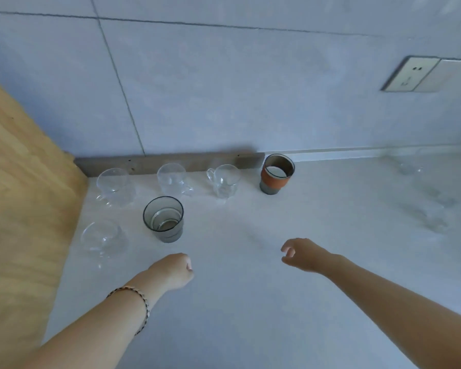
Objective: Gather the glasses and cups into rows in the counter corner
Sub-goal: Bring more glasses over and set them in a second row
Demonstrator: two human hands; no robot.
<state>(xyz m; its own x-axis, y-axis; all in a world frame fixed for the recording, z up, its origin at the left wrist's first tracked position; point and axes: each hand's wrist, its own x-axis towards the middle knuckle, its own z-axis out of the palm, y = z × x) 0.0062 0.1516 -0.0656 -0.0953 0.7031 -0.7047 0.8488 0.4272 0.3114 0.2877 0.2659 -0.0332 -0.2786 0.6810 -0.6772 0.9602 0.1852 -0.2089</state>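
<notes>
Left hand (175, 271) curled in fist, holds nothing, just in front of grey glass (163, 219). Right hand (301, 254) loose, fingers half bent, holds nothing, well apart from all cups. Back row by wall (224, 102): corner clear cup (113, 186), middle clear cup (172, 179), clear mug (224, 179), orange cup (277, 173). Front row: clear glass (101, 239) beside grey glass, near wood panel (24, 182).

I'm in what looks like a home kitchen. A pale counter (277, 302) runs into a corner beneath a wall of large grey tiles (224, 89), and a wooden cabinet side (16, 182) closes it on my left. A wall socket (410, 74) sits above. Clear drinking glasses (171, 179) and an orange-banded cup (276, 174) line the back.
</notes>
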